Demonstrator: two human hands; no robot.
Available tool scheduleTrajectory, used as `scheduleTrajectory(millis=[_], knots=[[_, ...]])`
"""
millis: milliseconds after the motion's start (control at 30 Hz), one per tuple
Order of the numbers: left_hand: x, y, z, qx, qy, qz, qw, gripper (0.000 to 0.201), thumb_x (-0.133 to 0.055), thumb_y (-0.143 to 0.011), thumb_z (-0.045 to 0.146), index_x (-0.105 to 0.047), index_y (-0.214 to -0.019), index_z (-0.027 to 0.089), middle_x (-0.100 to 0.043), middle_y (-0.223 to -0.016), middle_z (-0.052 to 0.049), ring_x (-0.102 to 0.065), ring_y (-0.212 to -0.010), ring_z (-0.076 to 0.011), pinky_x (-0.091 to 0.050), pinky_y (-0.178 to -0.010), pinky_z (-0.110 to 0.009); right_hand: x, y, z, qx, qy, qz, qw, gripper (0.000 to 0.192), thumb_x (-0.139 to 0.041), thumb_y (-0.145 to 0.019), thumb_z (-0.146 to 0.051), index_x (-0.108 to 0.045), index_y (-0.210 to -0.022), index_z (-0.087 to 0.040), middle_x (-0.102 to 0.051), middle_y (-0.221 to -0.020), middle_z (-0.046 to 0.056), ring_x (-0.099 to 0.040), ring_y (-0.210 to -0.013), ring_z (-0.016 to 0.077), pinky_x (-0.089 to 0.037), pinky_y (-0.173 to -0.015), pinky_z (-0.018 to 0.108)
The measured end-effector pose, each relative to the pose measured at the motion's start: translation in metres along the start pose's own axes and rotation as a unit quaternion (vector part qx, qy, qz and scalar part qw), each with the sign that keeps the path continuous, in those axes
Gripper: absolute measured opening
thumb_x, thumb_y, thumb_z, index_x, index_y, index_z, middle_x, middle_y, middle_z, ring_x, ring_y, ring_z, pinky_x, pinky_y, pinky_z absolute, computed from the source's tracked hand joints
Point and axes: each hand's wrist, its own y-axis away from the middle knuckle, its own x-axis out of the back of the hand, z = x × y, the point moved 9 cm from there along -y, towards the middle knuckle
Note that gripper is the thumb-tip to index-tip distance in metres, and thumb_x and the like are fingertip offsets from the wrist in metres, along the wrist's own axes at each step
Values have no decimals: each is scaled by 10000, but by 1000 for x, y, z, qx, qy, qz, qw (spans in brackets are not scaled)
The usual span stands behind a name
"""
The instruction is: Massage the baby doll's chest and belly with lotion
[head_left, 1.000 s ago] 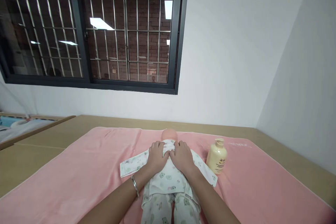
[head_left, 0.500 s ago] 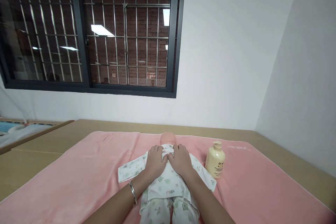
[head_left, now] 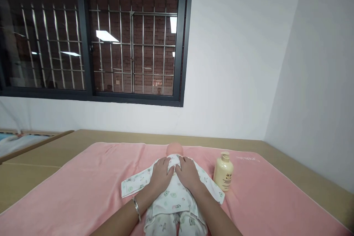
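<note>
Lying lengthwise, doll [head_left: 174,191] points head-first toward the window [head_left: 91,37].

A baby doll [head_left: 173,188] is laid on its back under the two hands, with the head pointing away from them. It is dressed in a white suit printed with small green and pink figures. The bare pink head is seen just beyond the fingertips. The chest is covered by the left hand [head_left: 160,175] and the right hand [head_left: 188,173], which are placed flat, side by side, almost touching. One white sleeve is spread out to the left of the left hand, the other to the right of the right hand. The legs are lying between the forearms.
</note>
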Motion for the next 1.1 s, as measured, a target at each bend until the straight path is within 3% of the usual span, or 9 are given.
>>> scheduleTrajectory(millis=[133, 400, 667, 967, 1100], knots=[[2, 0, 5, -16, -31, 4, 999, 400, -368, -964, 326, -544, -1289, 173, -624, -1255, -119, -549, -1181, -259, -425, -1011, -416, 4, 1, -1, -26, 4, 7, 1000, 378, -392, -943, -292, -597, -1226, -148, -644, -1162, 138, -569, -1070, 245, -352, -924, 351], [1, -1, 12, 16, -43, -39, 998, 413, -338, -948, 251, -590, -1263, 158, -629, -1256, -138, -541, -1203, -273, -420, -1012, -406, 4, 9, -11, -90, 39, -25, 995, 380, -378, -952, -269, -611, -1204, -105, -641, -1144, 183, -563, -1092, 297, -386, -898, 381], [-1, -1, 6, 32, -5, -19, 999, 438, -363, -950, 311, -514, -1330, 153, -578, -1328, -135, -494, -1254, -266, -361, -1073, -445, -6, -2, 6, -22, -50, -34, 998, 455, -394, -941, -306, -523, -1365, -206, -561, -1367, 97, -466, -1268, 234, -269, -1067, 380], [6, 5, 23, -28, -41, 4, 999, 365, -361, -926, 182, -604, -1199, 173, -633, -1225, -127, -551, -1167, -256, -405, -1050, -424, 0, 4, -13, -11, 26, -17, 999, 384, -349, -954, -230, -649, -1162, -110, -668, -1127, 162, -566, -1099, 257, -338, -986, 349], [0, 0, 12, 7, -9, -11, 1000, 420, -375, -942, 282, -537, -1315, 181, -578, -1346, -115, -492, -1271, -262, -364, -1090, -445, -12, 0, 1, -12, -24, -46, 999, 454, -339, -969, -293, -531, -1352, -143, -556, -1376, 128, -458, -1296, 245, -266, -1094, 376]])
